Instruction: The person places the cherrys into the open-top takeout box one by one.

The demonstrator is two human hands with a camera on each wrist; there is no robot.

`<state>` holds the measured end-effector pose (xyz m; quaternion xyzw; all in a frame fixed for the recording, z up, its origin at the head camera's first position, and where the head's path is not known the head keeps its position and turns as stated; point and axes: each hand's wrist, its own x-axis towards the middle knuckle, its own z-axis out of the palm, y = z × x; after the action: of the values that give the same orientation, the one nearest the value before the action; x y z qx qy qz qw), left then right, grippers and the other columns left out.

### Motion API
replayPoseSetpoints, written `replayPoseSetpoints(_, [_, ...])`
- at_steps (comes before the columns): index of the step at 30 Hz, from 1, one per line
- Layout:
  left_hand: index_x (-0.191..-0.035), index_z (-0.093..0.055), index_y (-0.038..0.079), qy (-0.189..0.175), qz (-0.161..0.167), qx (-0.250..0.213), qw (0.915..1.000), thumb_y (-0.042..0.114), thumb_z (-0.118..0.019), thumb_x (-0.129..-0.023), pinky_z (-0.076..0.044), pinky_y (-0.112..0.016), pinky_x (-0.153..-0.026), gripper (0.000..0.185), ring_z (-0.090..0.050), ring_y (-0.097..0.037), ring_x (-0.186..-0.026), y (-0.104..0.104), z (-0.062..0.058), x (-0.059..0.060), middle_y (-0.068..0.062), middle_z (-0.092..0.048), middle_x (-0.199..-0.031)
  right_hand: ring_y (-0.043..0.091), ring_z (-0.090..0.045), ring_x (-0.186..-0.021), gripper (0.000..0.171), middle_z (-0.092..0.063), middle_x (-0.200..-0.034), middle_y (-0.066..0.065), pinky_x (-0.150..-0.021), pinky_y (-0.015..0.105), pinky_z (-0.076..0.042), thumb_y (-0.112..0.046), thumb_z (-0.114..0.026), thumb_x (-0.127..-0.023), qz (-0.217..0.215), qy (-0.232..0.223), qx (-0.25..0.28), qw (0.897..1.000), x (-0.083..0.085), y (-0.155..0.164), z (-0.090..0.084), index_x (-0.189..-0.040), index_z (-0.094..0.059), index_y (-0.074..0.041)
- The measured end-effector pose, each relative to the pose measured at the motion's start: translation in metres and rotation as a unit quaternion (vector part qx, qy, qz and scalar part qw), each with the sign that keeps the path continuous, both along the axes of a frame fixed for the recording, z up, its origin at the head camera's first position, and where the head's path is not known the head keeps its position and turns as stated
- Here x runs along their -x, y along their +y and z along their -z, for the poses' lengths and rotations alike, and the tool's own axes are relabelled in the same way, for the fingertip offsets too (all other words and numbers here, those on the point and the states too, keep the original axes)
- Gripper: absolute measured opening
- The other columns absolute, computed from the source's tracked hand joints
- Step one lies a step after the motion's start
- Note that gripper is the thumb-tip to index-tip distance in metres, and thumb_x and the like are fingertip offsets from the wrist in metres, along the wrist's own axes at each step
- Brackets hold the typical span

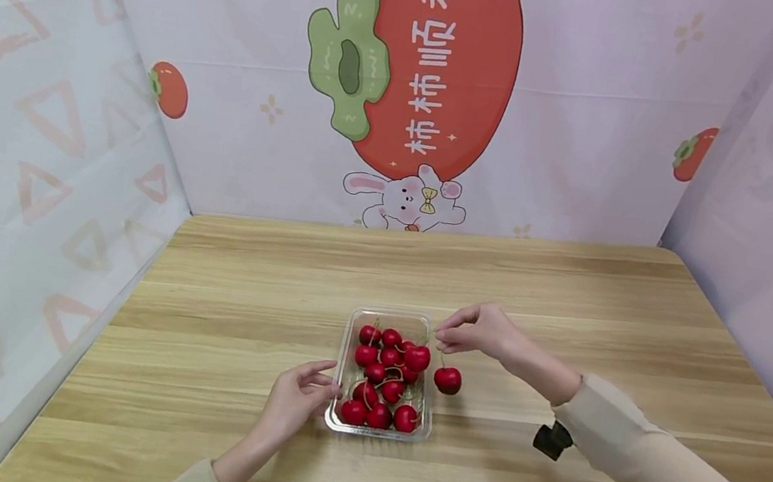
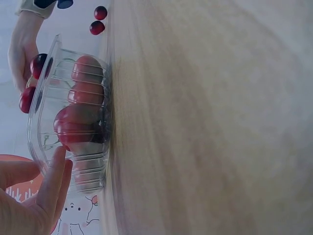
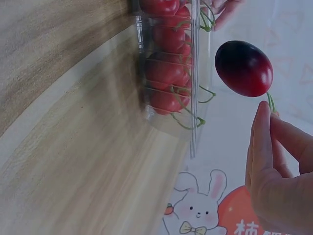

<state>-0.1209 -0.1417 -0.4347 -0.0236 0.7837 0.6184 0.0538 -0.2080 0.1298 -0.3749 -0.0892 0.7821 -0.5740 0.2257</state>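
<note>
Left hand (image 1: 291,403) steadies the clear tray (image 1: 377,430) of cherries with relaxed fingertips — right hand (image 1: 477,329) pinches one cherry (image 1: 447,380) by its stem, dangling just beside the tray.

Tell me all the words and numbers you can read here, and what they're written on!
"柿柿顺利" in white, on the big red persimmon picture on the pink back wall.
Part of one white character, cut off and unreadable, on the same picture in the right wrist view.
Clear plastic cherry tray: no label or number visible.

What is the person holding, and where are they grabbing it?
The right hand pinches a cherry by its stem, beside the clear box. The left hand touches the box's near corner.
</note>
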Motion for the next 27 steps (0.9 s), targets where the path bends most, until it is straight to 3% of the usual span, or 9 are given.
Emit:
replayPoseSetpoints(12, [-0.117,-0.048,-0.012,-0.008,0.007,-0.018,0.9998,-0.002,-0.059,-0.081,-0.056,-0.031,-0.062,0.039,-0.063,-0.031,-0.080,0.000,-0.003,-0.001,-0.020,-0.061,-0.089,0.022,-0.065,-0.076,0.025,-0.063,-0.089,0.017,-0.075,0.033,-0.054,-0.003,-0.062,-0.080,0.059,-0.044,0.053,0.996,0.002,-0.017,0.006,-0.099,-0.059,0.013])
replayPoseSetpoints(18, [-0.118,-0.048,-0.011,-0.009,0.005,-0.021,0.9997,-0.001,-0.059,-0.081,-0.056,-0.030,-0.062,0.039,-0.063,-0.030,-0.080,0.000,-0.003,-0.001,-0.021,-0.061,-0.090,0.029,-0.064,-0.083,0.026,-0.065,-0.083,0.013,-0.084,0.042,-0.049,0.002,-0.058,-0.082,0.067,-0.063,0.080,0.993,0.004,-0.020,0.010,-0.103,-0.056,0.017])
replayPoseSetpoints(27, [-0.118,-0.048,-0.011,-0.010,0.004,-0.023,0.9997,-0.002,-0.059,-0.081,-0.056,-0.029,-0.062,0.040,-0.063,-0.030,-0.081,0.000,-0.002,-0.001,-0.022,-0.061,-0.091,0.017,-0.064,-0.071,0.026,-0.061,-0.093,0.025,-0.083,0.041,-0.049,0.004,-0.057,-0.082,0.073,-0.072,0.091,0.991,0.003,-0.025,0.020,-0.103,-0.054,0.019])
